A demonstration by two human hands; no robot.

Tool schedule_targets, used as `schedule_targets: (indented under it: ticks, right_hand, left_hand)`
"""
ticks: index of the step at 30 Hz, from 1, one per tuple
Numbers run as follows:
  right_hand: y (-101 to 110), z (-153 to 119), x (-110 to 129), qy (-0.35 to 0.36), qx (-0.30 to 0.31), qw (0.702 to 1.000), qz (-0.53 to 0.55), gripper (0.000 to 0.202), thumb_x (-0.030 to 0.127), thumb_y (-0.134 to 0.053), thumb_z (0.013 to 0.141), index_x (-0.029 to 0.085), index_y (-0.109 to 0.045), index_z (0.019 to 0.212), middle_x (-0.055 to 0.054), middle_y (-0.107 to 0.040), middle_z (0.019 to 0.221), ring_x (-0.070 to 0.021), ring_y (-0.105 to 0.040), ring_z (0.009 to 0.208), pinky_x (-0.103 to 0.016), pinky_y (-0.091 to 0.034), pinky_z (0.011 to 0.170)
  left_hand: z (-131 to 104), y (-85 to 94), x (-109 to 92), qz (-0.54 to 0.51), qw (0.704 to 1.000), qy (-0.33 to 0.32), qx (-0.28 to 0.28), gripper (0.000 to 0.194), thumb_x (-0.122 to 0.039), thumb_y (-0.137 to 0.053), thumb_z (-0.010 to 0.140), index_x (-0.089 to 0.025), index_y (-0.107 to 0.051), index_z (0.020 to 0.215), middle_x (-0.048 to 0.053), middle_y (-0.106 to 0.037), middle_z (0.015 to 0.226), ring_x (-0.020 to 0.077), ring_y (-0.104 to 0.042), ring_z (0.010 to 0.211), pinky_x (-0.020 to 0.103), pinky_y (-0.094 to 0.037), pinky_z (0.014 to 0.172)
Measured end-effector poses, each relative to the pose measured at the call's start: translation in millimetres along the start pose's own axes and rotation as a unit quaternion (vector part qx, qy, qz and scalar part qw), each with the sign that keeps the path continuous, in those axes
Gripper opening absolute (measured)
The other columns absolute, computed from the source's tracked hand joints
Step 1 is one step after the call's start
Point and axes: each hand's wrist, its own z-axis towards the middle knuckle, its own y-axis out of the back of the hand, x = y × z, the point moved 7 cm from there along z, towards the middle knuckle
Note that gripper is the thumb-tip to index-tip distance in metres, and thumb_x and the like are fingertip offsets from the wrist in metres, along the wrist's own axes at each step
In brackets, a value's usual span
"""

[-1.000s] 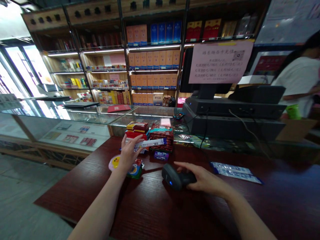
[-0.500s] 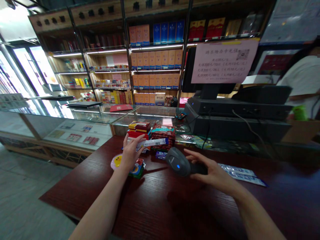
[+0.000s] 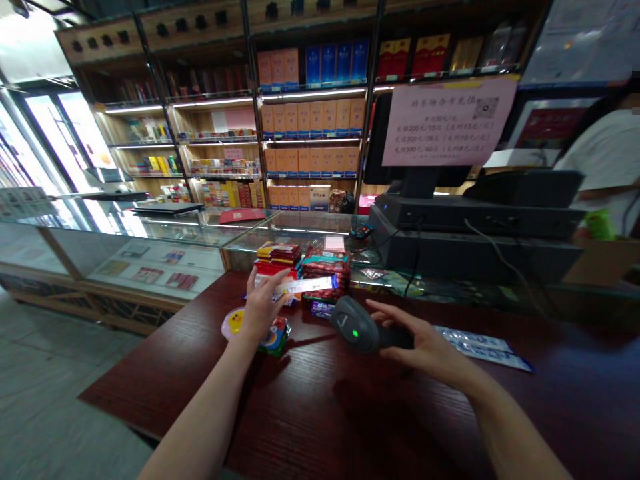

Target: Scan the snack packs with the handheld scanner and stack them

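Observation:
My left hand [image 3: 263, 307] grips a thin white stick pack [image 3: 313, 285] with a blue end, held level above the counter. In my right hand [image 3: 417, 337] is a black barcode scanner [image 3: 354, 325], its head turned left toward the pack and its light green. Behind the pack stand a stack of red and yellow packets [image 3: 277, 255] and a pile of dark red packets [image 3: 327, 267]. Below my left hand lie a pink pouch with a yellow duck [image 3: 233, 323] and a colourful green-edged packet [image 3: 275, 339]. A small purple packet [image 3: 321, 309] lies left of the scanner.
Several blue-and-white stick packs [image 3: 490, 350] lie on the dark wooden counter [image 3: 300, 413] at right. A till with a pink sign [image 3: 445, 123] stands behind on a glass display case [image 3: 295, 223]. A person in a white top [image 3: 600, 150] is at far right.
The scanner's light has turned from blue to green, and the white stick pack looks brightly lit. Both hands stay nearly where they were.

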Motion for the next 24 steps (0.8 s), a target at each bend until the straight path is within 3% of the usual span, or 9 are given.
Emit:
schedule_targets:
  ticks: [5,10,16,24]
  right_hand:
    - [-3,1,-7,-0.013,0.012,1.0,-0.008,0.079,0.027,-0.072,0.076,0.031,-0.044,0.15,-0.005,-0.065,0.123,-0.0238,-0.061,0.106,-0.041,-0.047,0.1]
    - [-20,4,-26,-0.033,0.082,0.996,0.007,0.081,0.024,-0.073,0.073,0.03,-0.045,0.149,-0.005,-0.065,0.124,-0.0226,-0.061,0.102,-0.037,-0.048,0.094]
    - [-33,6,-42,-0.038,0.117,0.992,0.007,0.089,0.016,-0.072,0.068,0.03,-0.043,0.151,-0.004,-0.064,0.13,-0.0241,-0.06,0.111,-0.038,-0.043,0.101]
    - [-38,4,-45,-0.041,0.125,0.991,-0.037,0.094,0.012,-0.074,0.063,0.03,-0.043,0.15,-0.005,-0.061,0.133,-0.0257,-0.057,0.12,-0.038,-0.042,0.104]
  left_hand:
    - [3,2.3,-4,-0.022,1.0,-0.006,-0.002,0.053,-0.028,-0.069,0.089,-0.028,-0.047,0.138,0.002,-0.077,0.11,0.0218,-0.072,0.102,0.058,-0.021,0.122]
    - [4,2.7,-5,-0.028,1.0,-0.003,0.004,0.053,-0.027,-0.068,0.09,-0.027,-0.047,0.138,0.003,-0.077,0.111,0.0218,-0.071,0.104,0.057,-0.021,0.122]
    - [3,2.4,-6,-0.032,0.999,-0.008,-0.002,0.051,-0.028,-0.067,0.091,-0.027,-0.047,0.138,0.002,-0.077,0.111,0.022,-0.072,0.104,0.057,-0.019,0.122]
    - [3,1.6,-7,-0.033,0.999,-0.007,0.001,0.05,-0.029,-0.066,0.091,-0.027,-0.048,0.138,0.003,-0.077,0.112,0.0219,-0.071,0.105,0.057,-0.021,0.122]
